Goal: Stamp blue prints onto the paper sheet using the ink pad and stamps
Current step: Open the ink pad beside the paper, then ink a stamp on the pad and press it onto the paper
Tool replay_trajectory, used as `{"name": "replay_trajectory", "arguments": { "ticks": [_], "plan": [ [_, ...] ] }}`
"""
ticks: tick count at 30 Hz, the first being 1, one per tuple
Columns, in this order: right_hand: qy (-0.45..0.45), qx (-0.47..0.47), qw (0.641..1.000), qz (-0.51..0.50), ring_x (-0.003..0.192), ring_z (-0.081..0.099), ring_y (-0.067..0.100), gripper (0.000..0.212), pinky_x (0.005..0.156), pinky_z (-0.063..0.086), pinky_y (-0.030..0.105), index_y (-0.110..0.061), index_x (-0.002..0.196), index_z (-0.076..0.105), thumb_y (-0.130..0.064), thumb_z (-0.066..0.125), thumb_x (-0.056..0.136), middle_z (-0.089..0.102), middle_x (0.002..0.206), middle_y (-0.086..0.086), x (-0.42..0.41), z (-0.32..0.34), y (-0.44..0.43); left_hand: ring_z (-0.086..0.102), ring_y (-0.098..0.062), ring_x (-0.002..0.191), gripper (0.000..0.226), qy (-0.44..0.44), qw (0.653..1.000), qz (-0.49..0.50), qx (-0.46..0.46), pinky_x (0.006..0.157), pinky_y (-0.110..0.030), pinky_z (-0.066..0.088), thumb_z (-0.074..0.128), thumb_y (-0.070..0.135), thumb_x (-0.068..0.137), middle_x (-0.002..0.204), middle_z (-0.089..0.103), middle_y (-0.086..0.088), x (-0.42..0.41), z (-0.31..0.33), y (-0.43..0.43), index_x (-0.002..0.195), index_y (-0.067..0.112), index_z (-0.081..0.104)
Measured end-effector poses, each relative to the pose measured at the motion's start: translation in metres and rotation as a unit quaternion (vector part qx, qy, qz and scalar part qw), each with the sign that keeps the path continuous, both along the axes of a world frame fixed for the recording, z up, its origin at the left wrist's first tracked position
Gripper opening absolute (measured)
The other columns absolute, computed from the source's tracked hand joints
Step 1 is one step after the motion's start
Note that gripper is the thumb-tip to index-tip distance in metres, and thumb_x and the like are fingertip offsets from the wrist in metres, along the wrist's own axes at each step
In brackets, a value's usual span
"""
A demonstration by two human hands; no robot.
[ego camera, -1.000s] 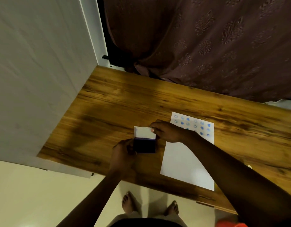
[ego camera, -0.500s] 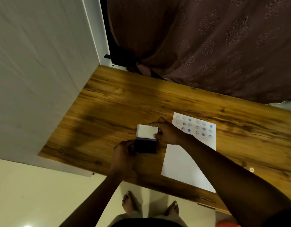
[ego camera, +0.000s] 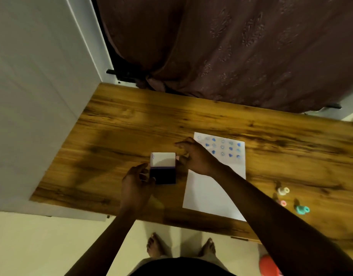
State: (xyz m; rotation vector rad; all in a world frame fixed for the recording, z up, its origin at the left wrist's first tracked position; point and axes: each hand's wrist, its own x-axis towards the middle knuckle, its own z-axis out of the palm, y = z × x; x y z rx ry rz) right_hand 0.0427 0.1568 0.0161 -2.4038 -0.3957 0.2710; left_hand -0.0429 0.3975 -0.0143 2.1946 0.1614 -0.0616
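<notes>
The ink pad [ego camera: 163,177] lies open on the wooden table [ego camera: 131,124], its white lid [ego camera: 163,159] raised behind the dark blue pad. My left hand [ego camera: 135,182] grips the pad's left edge. My right hand [ego camera: 197,157] hovers just right of the lid, its index finger stretched out, with a small pale pink stamp [ego camera: 178,157] showing at the thumb. Right of the pad lies the white paper sheet [ego camera: 209,194], with rows of blue prints [ego camera: 223,148] at its far end, partly hidden by my right hand.
Three loose stamps stand at the right: a white stamp [ego camera: 283,190], a pink stamp [ego camera: 282,203] and a teal stamp [ego camera: 302,209]. A brown curtain [ego camera: 231,46] hangs behind the table and a white panel [ego camera: 32,96] borders it at the left. A red object [ego camera: 269,265] sits on the floor.
My right hand has come off the lid and shifted a little right toward the paper. The lid stays up. My left hand remains at the pad's left edge.
</notes>
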Motion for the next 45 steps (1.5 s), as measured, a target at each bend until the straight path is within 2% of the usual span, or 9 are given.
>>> {"name": "replay_trajectory", "arguments": {
  "ticks": [6,9,15,20,27,33,38,43,45],
  "plan": [
    [-0.021,0.027,0.996,-0.085,0.085,0.063,0.004,0.033,0.072,0.048,0.012,-0.023,0.127,0.068,-0.028,0.069,0.095,0.069,0.111,-0.005,-0.053,0.040,-0.054,0.071,-0.026,0.115,0.034,-0.010,0.999,-0.044,-0.011,0.104,-0.040,0.053,0.077,0.016,0.091,0.124,0.074,-0.010,0.000,0.022,-0.060,0.124,0.018,0.069],
    [-0.025,0.022,0.991,-0.128,0.083,0.065,0.006,0.030,0.070,0.049,0.010,-0.022,0.125,0.070,-0.028,0.069,0.095,0.069,0.105,-0.006,-0.085,0.052,-0.092,0.072,-0.015,0.095,0.027,0.000,0.997,-0.071,-0.002,0.089,-0.027,0.051,0.078,0.019,0.090,0.102,0.072,0.006,-0.001,0.024,-0.105,0.116,0.019,0.071],
    [-0.015,-0.084,0.976,-0.198,0.082,0.063,0.004,0.029,0.070,0.047,0.011,-0.023,0.120,0.069,-0.028,0.072,0.091,0.067,0.104,-0.007,-0.143,0.054,-0.170,0.071,-0.002,0.081,0.033,0.025,0.988,-0.147,-0.043,0.063,-0.005,0.052,0.082,0.021,0.086,0.103,0.070,0.016,-0.015,0.019,-0.185,0.117,0.027,0.070],
    [0.017,-0.152,0.947,-0.283,0.087,0.070,0.019,0.030,0.075,0.056,0.031,-0.014,0.116,0.071,-0.029,0.073,0.089,0.069,0.108,0.002,-0.175,0.039,-0.224,0.070,0.005,0.084,0.029,0.034,0.973,-0.220,-0.055,0.067,-0.003,0.052,0.083,0.022,0.085,0.098,0.069,0.025,-0.027,0.014,-0.234,0.111,0.029,0.072],
    [0.032,-0.212,0.936,-0.279,0.096,0.071,0.022,0.044,0.078,0.055,0.033,-0.018,0.130,0.060,-0.038,0.065,0.092,0.070,0.111,0.004,-0.189,0.006,-0.244,0.071,-0.002,0.085,0.033,0.095,0.959,-0.261,-0.059,0.064,-0.007,0.055,0.082,0.019,0.086,0.104,0.069,0.020,-0.033,0.003,-0.272,0.111,0.034,0.070],
    [0.024,-0.229,0.932,-0.280,0.091,0.071,0.025,0.029,0.071,0.050,0.032,-0.014,0.111,0.067,-0.038,0.061,0.096,0.072,0.100,0.005,-0.186,-0.006,-0.247,0.072,-0.004,0.091,0.030,0.112,0.957,-0.257,-0.074,0.079,-0.016,0.060,0.080,0.020,0.088,0.115,0.073,0.013,-0.035,-0.003,-0.280,0.116,0.030,0.072],
    [0.032,-0.040,0.940,-0.338,0.055,0.065,0.005,0.028,0.052,0.045,0.025,-0.026,0.067,0.069,-0.041,0.071,0.091,0.069,0.061,-0.006,-0.177,0.016,-0.241,0.070,0.003,0.093,0.030,0.061,0.954,-0.280,-0.088,0.087,-0.010,0.056,0.078,0.026,0.091,0.118,0.076,0.011,-0.030,0.003,-0.284,0.120,0.026,0.075],
    [0.095,0.194,0.894,-0.393,0.054,0.069,0.010,0.025,0.051,0.051,0.017,-0.020,0.075,0.079,-0.040,0.075,0.089,0.075,0.064,0.002,-0.165,0.037,-0.220,0.063,0.018,0.110,0.057,0.042,0.945,-0.289,-0.145,0.106,-0.026,0.050,0.078,0.023,0.089,0.108,0.065,0.051,-0.024,0.024,-0.279,0.108,0.073,0.061],
    [0.128,0.267,0.870,-0.393,0.056,0.065,0.010,0.028,0.052,0.049,0.017,-0.008,0.088,0.079,-0.036,0.077,0.088,0.075,0.073,0.012,-0.161,0.038,-0.214,0.063,0.006,0.121,0.055,0.043,0.940,-0.273,-0.202,0.110,-0.036,0.049,0.078,0.032,0.083,0.115,0.064,0.049,-0.022,0.031,-0.275,0.110,0.076,0.059]
  ]
}}
